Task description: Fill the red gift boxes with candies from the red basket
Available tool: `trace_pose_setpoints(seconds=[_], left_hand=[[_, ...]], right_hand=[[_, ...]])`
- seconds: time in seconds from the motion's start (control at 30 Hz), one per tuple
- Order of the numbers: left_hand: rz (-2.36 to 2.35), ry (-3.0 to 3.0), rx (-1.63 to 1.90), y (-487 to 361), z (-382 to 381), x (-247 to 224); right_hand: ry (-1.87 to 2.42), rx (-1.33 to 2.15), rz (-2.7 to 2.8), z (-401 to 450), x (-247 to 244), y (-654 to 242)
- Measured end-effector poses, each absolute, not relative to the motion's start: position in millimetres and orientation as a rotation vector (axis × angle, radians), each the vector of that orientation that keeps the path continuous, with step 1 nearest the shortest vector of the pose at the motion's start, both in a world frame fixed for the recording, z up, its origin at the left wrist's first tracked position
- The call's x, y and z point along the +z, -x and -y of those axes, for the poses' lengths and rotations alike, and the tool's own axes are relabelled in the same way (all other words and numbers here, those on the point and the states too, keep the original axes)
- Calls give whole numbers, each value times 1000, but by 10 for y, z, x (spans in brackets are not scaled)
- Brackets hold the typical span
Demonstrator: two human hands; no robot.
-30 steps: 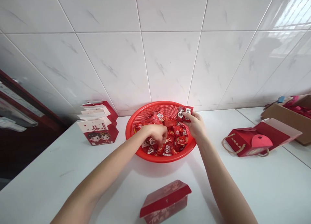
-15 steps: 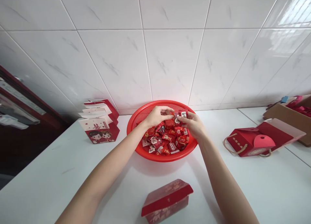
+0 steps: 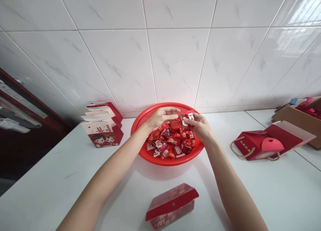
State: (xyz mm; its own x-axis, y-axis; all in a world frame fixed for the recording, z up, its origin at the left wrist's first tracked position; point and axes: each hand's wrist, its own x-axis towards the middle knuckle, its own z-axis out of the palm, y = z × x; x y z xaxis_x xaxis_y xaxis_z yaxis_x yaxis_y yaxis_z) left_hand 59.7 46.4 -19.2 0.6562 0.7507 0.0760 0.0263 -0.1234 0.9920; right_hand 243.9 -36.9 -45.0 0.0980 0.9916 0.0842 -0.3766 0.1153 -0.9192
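A red plastic basket point(image 3: 170, 162) stands against the wall, holding many wrapped candies point(image 3: 173, 140) in red and dark red wrappers. Above its left side my left hand point(image 3: 162, 119) reaches in, thumb and fingers apart, with nothing visible between them. On the basket's right side my right hand point(image 3: 200, 126) is closed on wrapped candies point(image 3: 190, 115) with white and dark labels, pinched between thumb and fingers. Exactly how many it holds is hidden. Nearer to me, between my forearms, lies a closed red box point(image 3: 173, 204) with a sloped lid.
On the left stands an unclosed candy box point(image 3: 104, 134) with cartoon figures. To the right lies a red box point(image 3: 258, 147) with rope handles and a raised flap. Beyond it is a cardboard carton point(image 3: 298, 124) with pink items. A tiled wall point(image 3: 178, 64) bounds the white table point(image 3: 62, 187).
My left hand has risen slightly, its thumb and fingers moving off the candies beneath. My right hand still grips its candies, turned a little and shifted slightly right.
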Motion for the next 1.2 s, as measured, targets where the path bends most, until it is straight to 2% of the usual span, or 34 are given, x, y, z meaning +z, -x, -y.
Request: trace_pose_setpoints(seconds=[0.13, 0.3, 0.6, 1.03, 1.2], left_hand=[[-830, -1821, 619, -573, -504, -201], [-937, -2235, -43, -503, -491, -278], [-1068, -2365, -670, -568, -288, -212], [-1234, -2410, -802, -623, -193, -141], [-1239, -2371, -699, -590, -223, -136]], right_hand=[[904, 1201, 776, 346, -436, -2462], [897, 1135, 661, 312, -476, -2478], [919, 1124, 649, 315, -471, -2474], [925, 1144, 665, 305, -472, -2468], [932, 1156, 662, 314, -459, -2462]])
